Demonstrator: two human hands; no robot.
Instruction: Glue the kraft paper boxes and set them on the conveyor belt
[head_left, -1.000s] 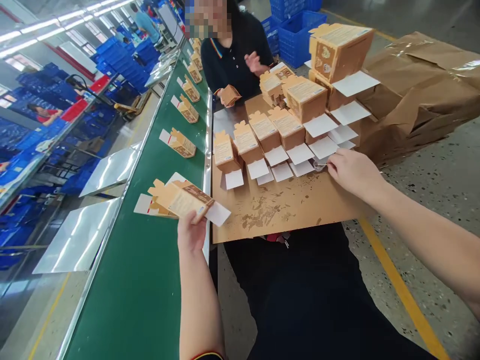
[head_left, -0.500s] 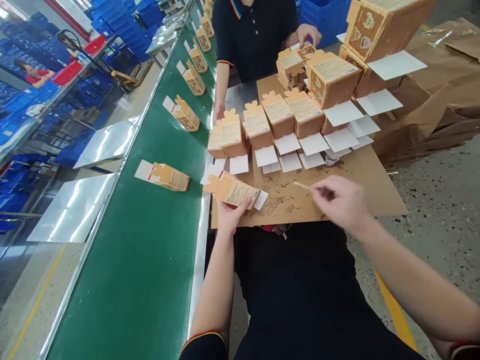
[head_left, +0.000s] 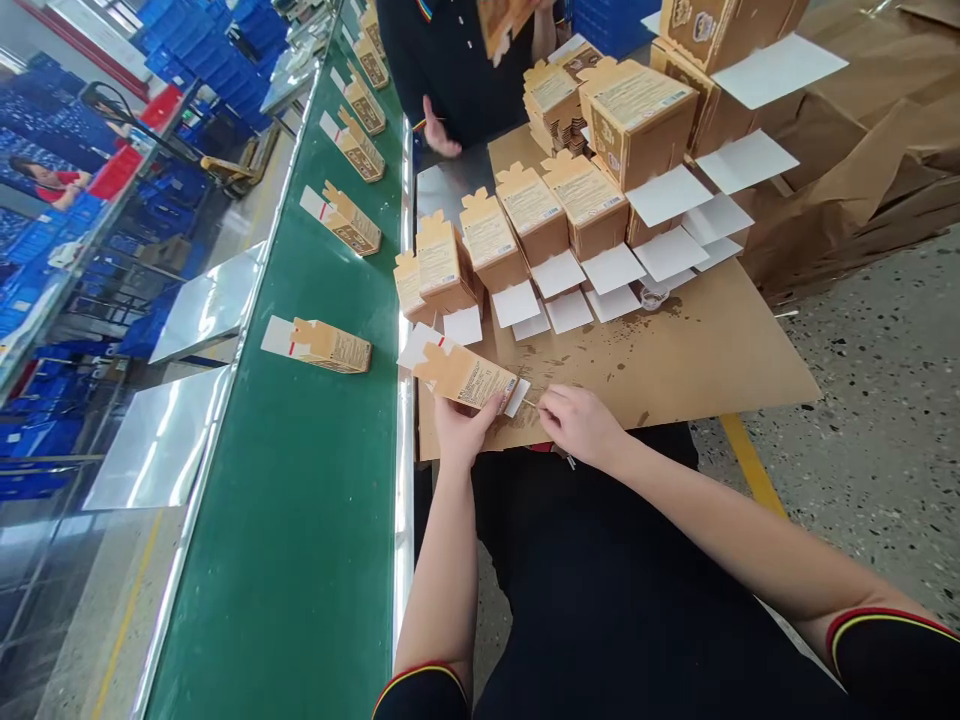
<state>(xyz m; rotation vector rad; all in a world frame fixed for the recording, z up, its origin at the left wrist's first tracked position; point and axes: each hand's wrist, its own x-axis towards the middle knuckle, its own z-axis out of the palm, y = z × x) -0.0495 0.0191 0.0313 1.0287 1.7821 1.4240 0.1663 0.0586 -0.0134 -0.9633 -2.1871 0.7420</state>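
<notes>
My left hand (head_left: pixel 463 428) grips a brown printed carton (head_left: pixel 472 380) near its lower end, thumb on the printed side. The carton lies tilted, with a white flap sticking out at each end. Pinched in my right hand (head_left: pixel 577 422) is a thin cotton swab (head_left: pixel 531 403), its tip at the carton's right white flap (head_left: pixel 517 398); whether it touches is too small to tell. Just beyond stand rows of similar cartons (head_left: pixel 491 240) with white flaps folded outward. A small clear cup (head_left: pixel 654 297) sits by the flaps on the stained cardboard sheet (head_left: pixel 720 370).
On my left runs a green conveyor belt (head_left: pixel 300 520) carrying a line of cartons (head_left: pixel 330 345). A co-worker (head_left: pixel 450 75) across the table holds a brown carton piece (head_left: pixel 504 25). Flat cartons are stacked (head_left: pixel 555 105) nearby. Large brown paper sheets (head_left: pixel 862 170) lie at the right.
My right hand has moved left with the cotton swab, up to the carton's end flap. My left hand still holds the carton. The co-worker has lifted a carton piece.
</notes>
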